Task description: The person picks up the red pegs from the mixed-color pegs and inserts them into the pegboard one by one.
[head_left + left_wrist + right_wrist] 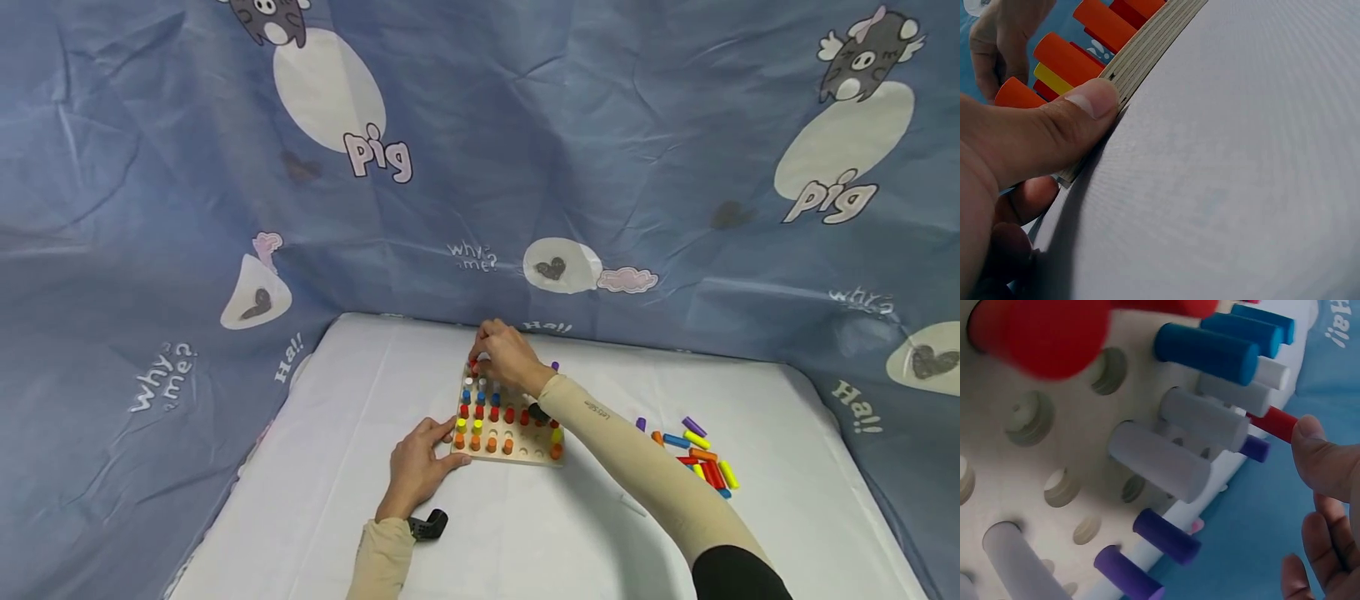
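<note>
A wooden pegboard (517,458) lies on the white surface, with rows of orange, yellow, red, blue and white pegs standing in its holes. At its near left corner my left hand (415,467) grips the board, thumb (1088,103) along the layered edge and fingers round the side. My right hand (507,354) reaches over the far left corner. Between its thumb and a finger, it pinches a red peg (1275,424) past the white pegs (1160,461). Two purple pegs (1166,537) stand nearby along the far edge. The red peg's lower end is hidden behind the white pegs.
Right of the board lies a loose pile of coloured pegs, including an orange peg (703,455) and a purple peg (694,426). A white peg (632,505) lies near the right forearm. Blue printed cloth (465,167) hangs behind the table.
</note>
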Demonstrator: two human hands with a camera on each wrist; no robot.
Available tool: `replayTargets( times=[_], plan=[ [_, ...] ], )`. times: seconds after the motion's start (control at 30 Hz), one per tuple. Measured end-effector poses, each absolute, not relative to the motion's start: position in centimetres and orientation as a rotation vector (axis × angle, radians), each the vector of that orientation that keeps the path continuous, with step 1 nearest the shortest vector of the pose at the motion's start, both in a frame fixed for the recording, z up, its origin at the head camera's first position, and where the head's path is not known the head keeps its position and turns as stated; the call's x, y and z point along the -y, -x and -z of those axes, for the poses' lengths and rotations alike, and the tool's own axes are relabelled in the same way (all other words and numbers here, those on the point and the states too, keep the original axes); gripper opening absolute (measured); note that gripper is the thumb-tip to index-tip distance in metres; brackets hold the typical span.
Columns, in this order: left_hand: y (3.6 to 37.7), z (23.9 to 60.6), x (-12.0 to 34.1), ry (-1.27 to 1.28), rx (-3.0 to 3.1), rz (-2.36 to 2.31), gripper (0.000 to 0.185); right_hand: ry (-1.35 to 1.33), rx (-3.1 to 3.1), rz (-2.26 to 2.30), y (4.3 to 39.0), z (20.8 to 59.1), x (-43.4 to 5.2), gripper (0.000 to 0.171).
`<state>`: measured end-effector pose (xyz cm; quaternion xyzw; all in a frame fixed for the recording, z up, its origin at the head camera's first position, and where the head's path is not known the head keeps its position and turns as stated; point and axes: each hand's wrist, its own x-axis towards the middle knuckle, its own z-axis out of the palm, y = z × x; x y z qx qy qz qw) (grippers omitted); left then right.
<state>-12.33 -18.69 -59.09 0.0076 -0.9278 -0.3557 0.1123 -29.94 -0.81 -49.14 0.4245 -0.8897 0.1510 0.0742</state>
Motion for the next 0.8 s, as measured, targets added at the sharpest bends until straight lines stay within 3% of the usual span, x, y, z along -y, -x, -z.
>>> replayTargets(
  times=[0.8],
  plan=[
    [12.3,59.1,18.8,0.003,2.712,1.065,0.073,-1.376,2.657,-0.458,31.5,50.5,1.5,0.011]
  ],
)
